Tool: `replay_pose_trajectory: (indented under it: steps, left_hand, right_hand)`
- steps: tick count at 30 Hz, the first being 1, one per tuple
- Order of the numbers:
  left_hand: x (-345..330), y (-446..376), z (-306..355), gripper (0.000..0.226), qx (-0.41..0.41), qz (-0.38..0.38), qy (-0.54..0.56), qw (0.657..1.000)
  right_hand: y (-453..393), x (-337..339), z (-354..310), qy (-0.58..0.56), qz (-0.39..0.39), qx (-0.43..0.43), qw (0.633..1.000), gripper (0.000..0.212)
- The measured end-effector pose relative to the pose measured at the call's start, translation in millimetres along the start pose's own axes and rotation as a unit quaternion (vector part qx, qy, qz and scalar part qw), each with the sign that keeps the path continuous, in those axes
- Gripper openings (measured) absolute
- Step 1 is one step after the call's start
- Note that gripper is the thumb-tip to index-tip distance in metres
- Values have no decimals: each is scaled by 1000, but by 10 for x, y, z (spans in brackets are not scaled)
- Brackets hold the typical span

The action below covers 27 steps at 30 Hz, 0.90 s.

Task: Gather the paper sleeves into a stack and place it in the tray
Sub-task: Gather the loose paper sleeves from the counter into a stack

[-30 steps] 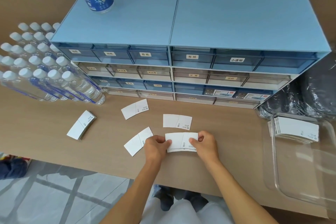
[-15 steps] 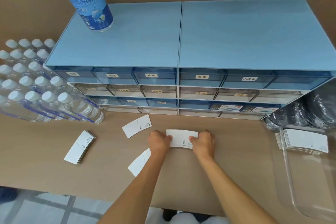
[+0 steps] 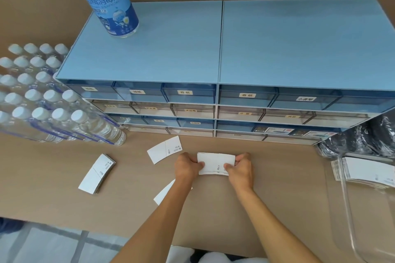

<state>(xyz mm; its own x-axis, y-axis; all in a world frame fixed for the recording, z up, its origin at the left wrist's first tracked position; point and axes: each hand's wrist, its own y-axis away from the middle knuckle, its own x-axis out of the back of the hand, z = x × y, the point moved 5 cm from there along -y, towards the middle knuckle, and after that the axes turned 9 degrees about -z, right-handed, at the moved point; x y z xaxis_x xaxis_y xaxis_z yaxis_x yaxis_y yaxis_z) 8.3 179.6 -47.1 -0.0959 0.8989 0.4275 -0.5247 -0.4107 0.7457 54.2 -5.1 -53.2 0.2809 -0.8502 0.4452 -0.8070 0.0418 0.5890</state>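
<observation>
Both hands pinch a small stack of white paper sleeves (image 3: pixel 214 163) flat on the brown table: my left hand (image 3: pixel 186 166) on its left end, my right hand (image 3: pixel 241 168) on its right end. A single sleeve (image 3: pixel 164 152) lies just left of it. Another sleeve (image 3: pixel 163 193) shows partly from under my left forearm. A thicker pile of sleeves (image 3: pixel 97 174) rests further left. The clear plastic tray (image 3: pixel 350 226) sits at the right edge, with a stack of sleeves (image 3: pixel 367 172) in its far end.
A blue drawer cabinet (image 3: pixel 222 96) stands behind the sleeves, with a disinfectant bottle (image 3: pixel 109 0) on top. A pack of water bottles (image 3: pixel 42 100) lies at the left. Black plastic-wrapped items (image 3: pixel 363 139) sit behind the tray. The table's front edge is near my body.
Both hands carried the held sleeves away from me and set them on the sleeve that lay farther back, so the stack now includes it. The camera view tilted upward.
</observation>
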Motion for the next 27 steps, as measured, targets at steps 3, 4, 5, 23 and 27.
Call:
replay_pose_trajectory:
  steps: [3, 4, 5, 23, 27]
  left_hand:
    - [62, 35, -69, 20, -23, 5, 47, 999]
    - [102, 53, -107, 20, -28, 7, 71, 997]
    - [151, 68, -155, 19, -31, 8, 97, 995]
    - [604, 618, -1425, 39, 93, 123, 230, 961]
    - [605, 619, -1442, 33, 112, 127, 219, 961]
  right_hand:
    - [14, -36, -27, -74, -20, 14, 997, 32]
    - [22, -66, -50, -90, -34, 21, 995, 29]
    - [29, -102, -82, -99, -52, 29, 993, 25]
    - [476, -1136, -405, 244, -188, 132, 942, 41]
    - [499, -1179, -432, 252, -182, 138, 941, 45]
